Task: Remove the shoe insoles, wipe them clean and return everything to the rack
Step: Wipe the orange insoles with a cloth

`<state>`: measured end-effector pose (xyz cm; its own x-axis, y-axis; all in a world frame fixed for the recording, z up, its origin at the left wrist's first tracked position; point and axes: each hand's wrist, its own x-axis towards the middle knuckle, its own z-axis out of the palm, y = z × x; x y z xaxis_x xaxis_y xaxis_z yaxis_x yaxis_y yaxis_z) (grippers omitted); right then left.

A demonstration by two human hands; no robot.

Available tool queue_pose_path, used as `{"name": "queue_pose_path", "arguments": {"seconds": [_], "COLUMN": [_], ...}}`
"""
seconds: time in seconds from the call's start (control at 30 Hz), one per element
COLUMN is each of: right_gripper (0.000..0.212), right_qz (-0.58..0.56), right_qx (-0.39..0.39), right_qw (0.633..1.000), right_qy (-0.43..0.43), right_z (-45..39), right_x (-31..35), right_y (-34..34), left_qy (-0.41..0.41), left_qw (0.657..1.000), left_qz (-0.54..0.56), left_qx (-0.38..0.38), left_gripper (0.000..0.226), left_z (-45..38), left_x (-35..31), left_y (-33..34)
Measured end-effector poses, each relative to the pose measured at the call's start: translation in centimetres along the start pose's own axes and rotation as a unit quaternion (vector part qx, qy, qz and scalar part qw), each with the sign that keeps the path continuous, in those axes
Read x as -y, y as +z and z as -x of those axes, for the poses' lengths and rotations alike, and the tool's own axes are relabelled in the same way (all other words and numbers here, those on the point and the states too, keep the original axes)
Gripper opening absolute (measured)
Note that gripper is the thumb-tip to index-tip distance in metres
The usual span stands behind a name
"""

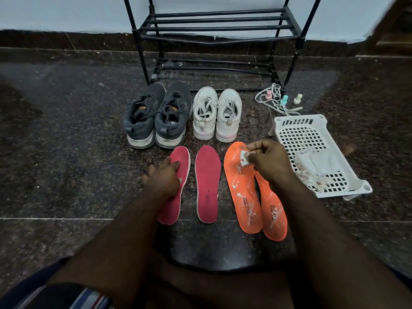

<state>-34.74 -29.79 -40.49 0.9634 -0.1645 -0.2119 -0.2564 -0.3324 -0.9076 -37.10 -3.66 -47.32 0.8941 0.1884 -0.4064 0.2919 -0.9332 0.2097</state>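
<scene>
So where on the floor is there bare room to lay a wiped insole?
Bare floor lies left of the dark sneakers and the red insoles, out to the frame edge. It is crowded from the orange insoles to the white basket.

Off to my right, a tangle of white laces (pixel 274 99) lies on the dark speckled floor (pixel 66 134). A pink bottle (pixel 269 94) stands among the laces, with a teal bottle (pixel 284 100) and a cream bottle (pixel 297 99) just beside them. Behind everything runs a pale wall (pixel 55 12).
</scene>
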Motion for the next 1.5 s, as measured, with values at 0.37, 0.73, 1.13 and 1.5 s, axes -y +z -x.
{"name": "queue_pose_path", "arguments": {"seconds": [0.37, 0.73, 1.13, 1.5], "right_gripper": [0.019, 0.018, 0.015, 0.010], "right_qz": [0.015, 0.090, 0.105, 0.045], "right_qx": [-0.019, -0.047, 0.046, 0.063], "right_qw": [1.000, 0.992, 0.984, 0.982], "right_qy": [-0.003, 0.077, 0.136, 0.173], "right_z": [-0.2, -1.3, -0.9, -1.0], "right_x": [-0.2, -1.9, -3.5, -3.5], "right_y": [-0.7, -2.3, -0.8, -0.9], "left_qy": [-0.006, 0.059, 0.006, -0.056], "left_qw": [0.993, 0.959, 0.947, 0.878], "left_qz": [0.077, 0.275, 0.320, 0.474], "left_qx": [-0.094, -0.043, 0.022, 0.020], "left_gripper": [0.039, 0.019, 0.056, 0.021], "left_z": [-0.7, 2.6, 4.9, 4.1], "left_x": [0.4, -7.7, -13.4, -14.3], "left_y": [0.3, 0.9, 4.5, 4.4]}}
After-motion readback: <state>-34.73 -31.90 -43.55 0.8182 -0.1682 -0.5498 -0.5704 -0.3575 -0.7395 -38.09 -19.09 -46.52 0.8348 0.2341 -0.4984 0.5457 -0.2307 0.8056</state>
